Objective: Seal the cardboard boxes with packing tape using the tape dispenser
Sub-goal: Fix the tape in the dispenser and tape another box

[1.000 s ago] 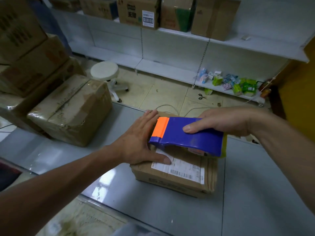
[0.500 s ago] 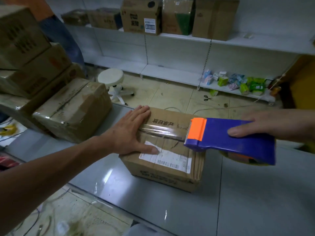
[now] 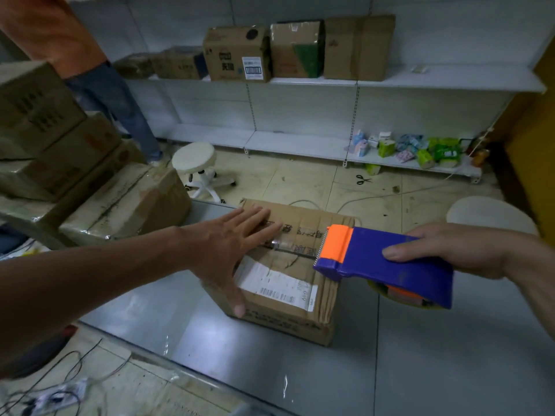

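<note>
While the left hand (image 3: 228, 250) lies palm down on the left part of the cardboard box (image 3: 288, 298), fingers straight and spread and the thumb hanging over the near left corner, the right hand (image 3: 456, 250) has a firm grip on the tape dispenser (image 3: 387, 259): thumb across the blue body, fingers curled round the back end. And look at the line of that dispenser. Its long axis runs side to side across the view, with the orange toothed end pointing left at the flat hand and sitting right at the box's right-hand top edge. A strip of clear tape (image 3: 288, 246) stretches along the top of the box from the left fingertips to those teeth. The box itself sits on the grey table (image 3: 420, 355), close to the far edge, with a white shipping label (image 3: 276, 283) on its near side.
</note>
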`<state>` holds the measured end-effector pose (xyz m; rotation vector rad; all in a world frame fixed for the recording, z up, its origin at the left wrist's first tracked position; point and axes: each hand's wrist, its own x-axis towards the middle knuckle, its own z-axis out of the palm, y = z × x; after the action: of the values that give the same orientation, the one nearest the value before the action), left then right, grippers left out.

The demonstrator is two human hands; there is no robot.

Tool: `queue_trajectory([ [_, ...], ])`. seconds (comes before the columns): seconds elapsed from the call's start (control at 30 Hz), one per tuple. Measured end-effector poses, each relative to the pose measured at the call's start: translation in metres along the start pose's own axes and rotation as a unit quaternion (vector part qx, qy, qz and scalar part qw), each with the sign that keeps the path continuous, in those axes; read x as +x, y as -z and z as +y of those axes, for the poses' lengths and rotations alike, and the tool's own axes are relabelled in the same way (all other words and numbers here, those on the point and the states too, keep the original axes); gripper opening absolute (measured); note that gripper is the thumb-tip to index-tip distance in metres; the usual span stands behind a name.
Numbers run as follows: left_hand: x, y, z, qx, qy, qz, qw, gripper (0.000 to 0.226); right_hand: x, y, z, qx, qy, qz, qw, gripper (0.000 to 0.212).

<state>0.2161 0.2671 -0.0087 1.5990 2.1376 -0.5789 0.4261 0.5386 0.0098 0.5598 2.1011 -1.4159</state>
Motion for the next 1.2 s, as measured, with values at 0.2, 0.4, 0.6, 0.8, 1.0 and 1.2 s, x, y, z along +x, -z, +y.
queue_trajectory([
  [0.2,0.004,0.019,0.008,0.049,0.03,-0.006,0.998,0.152,0.003,0.002,0.001,0.002,-0.004,-0.004,1.0,0.053],
  [0.4,0.016,0.026,0.007,0.086,0.02,-0.045,0.995,0.161,0.007,0.004,0.003,0.007,-0.007,-0.022,1.0,0.053],
  [0.6,0.023,0.029,0.001,0.067,0.014,-0.044,0.997,0.159,0.011,0.005,0.007,0.027,-0.002,-0.036,0.999,0.048],
  [0.8,0.03,0.033,0.004,0.155,-0.006,-0.048,0.987,0.16,0.014,0.005,0.011,0.028,0.012,-0.046,0.998,0.072],
  [1.0,0.037,0.031,-0.003,0.073,-0.023,-0.063,0.995,0.163,0.018,0.003,0.022,0.038,0.028,-0.047,0.998,0.08],
  [1.2,0.036,0.026,-0.006,0.025,-0.025,-0.06,0.998,0.16,0.017,-0.001,0.03,0.061,0.041,-0.058,0.996,0.068],
])
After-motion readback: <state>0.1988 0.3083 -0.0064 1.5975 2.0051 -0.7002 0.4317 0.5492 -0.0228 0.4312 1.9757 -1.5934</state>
